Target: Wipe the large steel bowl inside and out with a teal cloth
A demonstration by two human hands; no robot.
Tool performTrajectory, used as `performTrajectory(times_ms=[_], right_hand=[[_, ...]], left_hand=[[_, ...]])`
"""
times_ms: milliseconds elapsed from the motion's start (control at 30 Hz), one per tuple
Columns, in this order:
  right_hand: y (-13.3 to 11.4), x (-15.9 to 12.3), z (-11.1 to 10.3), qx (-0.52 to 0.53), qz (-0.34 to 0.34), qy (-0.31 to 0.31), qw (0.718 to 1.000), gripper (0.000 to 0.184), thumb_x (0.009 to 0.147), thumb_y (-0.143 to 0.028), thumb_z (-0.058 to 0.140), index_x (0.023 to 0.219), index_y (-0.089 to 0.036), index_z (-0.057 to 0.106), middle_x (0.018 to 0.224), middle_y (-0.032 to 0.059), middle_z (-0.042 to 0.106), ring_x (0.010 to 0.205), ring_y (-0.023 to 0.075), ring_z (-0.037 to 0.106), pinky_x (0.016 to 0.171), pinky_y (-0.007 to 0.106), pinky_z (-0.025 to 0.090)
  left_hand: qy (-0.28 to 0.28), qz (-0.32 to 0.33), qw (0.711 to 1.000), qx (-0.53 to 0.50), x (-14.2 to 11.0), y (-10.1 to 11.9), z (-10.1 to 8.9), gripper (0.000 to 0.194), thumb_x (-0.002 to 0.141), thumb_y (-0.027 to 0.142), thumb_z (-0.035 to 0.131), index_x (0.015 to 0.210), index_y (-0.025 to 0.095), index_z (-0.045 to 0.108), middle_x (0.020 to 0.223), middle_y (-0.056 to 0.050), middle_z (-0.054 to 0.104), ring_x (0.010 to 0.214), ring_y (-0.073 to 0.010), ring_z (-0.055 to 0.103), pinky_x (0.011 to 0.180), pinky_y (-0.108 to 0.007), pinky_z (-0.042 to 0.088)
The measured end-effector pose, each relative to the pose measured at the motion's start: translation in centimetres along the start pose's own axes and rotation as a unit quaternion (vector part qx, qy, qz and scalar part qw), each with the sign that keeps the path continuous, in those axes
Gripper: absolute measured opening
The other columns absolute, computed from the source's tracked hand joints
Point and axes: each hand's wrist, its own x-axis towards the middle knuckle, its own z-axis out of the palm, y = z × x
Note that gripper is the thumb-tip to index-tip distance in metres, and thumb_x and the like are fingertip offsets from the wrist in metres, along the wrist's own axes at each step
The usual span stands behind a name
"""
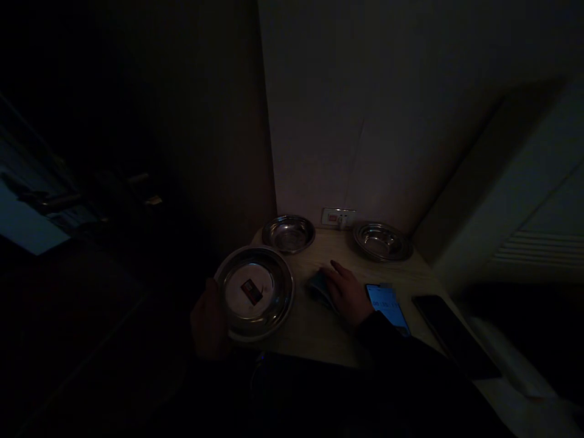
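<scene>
My left hand (pixel 210 321) grips the left rim of a round metal plate (pixel 237 291), which is tilted so its inside faces me. A dark label sits at the middle of that plate. To the right, my right hand (pixel 345 293) is closed over a bluish cloth (pixel 319 286) at the table top. Behind the held plate lies another metal dish (pixel 289 236) near the wall. Farther right stand some nested metal dishes (pixel 382 242). The scene is very dark, so finger detail is faint.
A lit phone (pixel 387 306) showing digits lies right of my right hand. Beyond it is a dark flat tablet-like slab (pixel 451 331). A wall socket (pixel 338 217) with a plug sits just above the back edge of the wooden table (pixel 314 337).
</scene>
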Motion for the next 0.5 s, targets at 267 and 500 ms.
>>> performTrajectory(times_ms=[267,500], right_hand=[[0.2,-1.6,1.5,-0.061,-0.053,-0.067,0.995,0.05,0.081,-0.022,0.062,0.13,-0.015,0.053,0.14,0.0183,0.046,0.129,0.0329,0.044,0.104,0.05,0.04],[-1.1,1.6,4.1,-0.068,-0.032,-0.047,0.996,0.051,0.09,-0.025,0.049,0.139,-0.016,0.041,0.146,0.0189,0.036,0.134,0.0316,0.036,0.105,0.05,0.039]], left_hand=[[-0.007,-0.003,0.999,0.032,-0.2,-0.4,-0.1,0.032,0.086,0.04,0.046,0.084,0.016,0.068,0.078,-0.01,0.072,0.085,-0.026,0.066,0.073,-0.033,0.053],[0.002,0.017,0.997,0.08,0.1,0.4,-0.2,0.026,0.085,0.034,0.047,0.081,0.017,0.067,0.072,-0.007,0.07,0.08,-0.0258,0.066,0.07,-0.034,0.053]])
